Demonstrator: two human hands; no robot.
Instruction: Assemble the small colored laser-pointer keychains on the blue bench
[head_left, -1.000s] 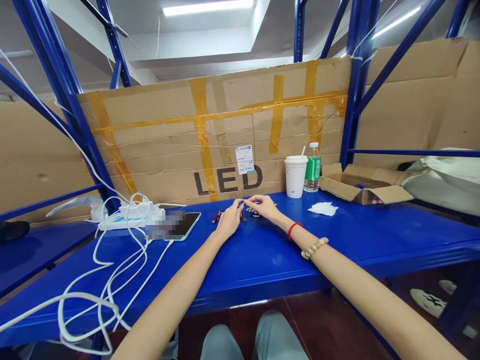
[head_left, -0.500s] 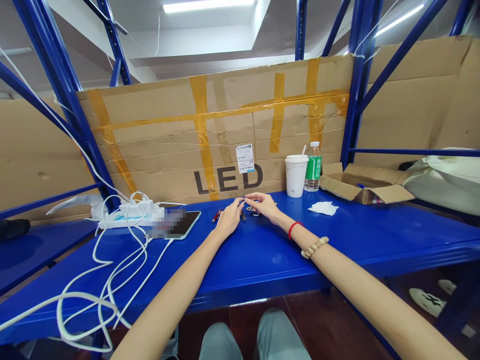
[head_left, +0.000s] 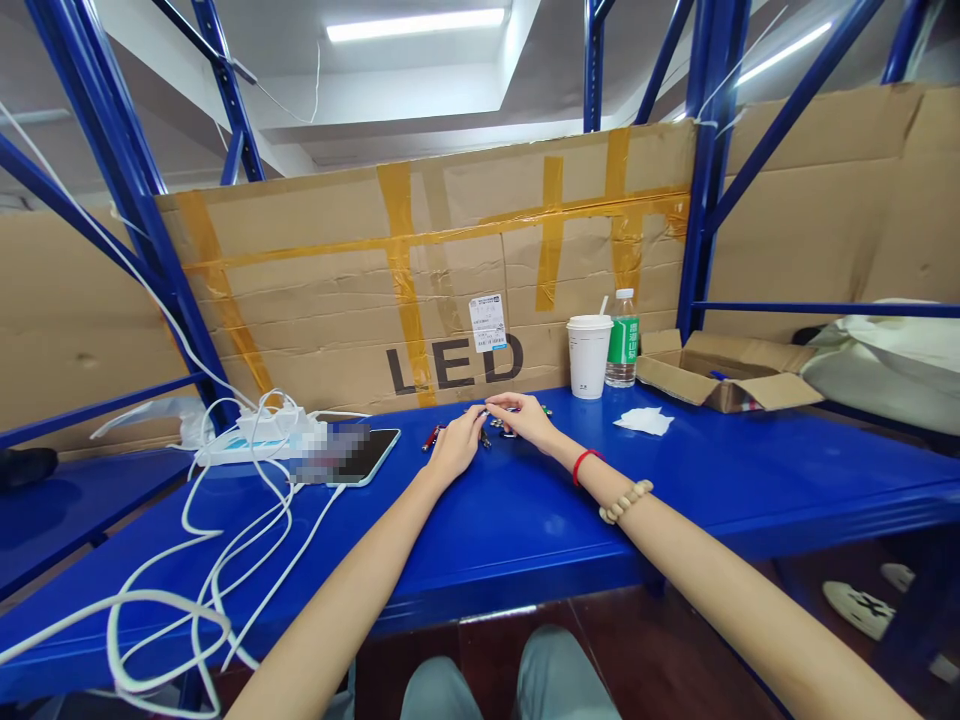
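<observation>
My left hand [head_left: 457, 443] and my right hand [head_left: 523, 418] meet fingertip to fingertip just above the blue tabletop [head_left: 555, 520], near the cardboard at the back. The fingers of both are pinched together. Whatever lies between them is too small and too hidden to name. Beside my left hand sits a small red object [head_left: 431, 438], partly covered by the fingers. A small dark piece [head_left: 486, 440] lies between the hands. Several small shiny bits [head_left: 504, 430] are under my right hand, mostly hidden.
To the left, a phone [head_left: 375, 455] lies beside a white power strip [head_left: 255, 440] and looped white cables [head_left: 217, 570]. At the back right stand a white paper cup [head_left: 589, 358], a water bottle [head_left: 622, 345], a crumpled tissue [head_left: 645, 421] and an open cardboard box [head_left: 727, 370].
The camera view has shifted slightly. My right hand's fingers have moved a little at the pinch; both hands stay together in nearly the same place.
</observation>
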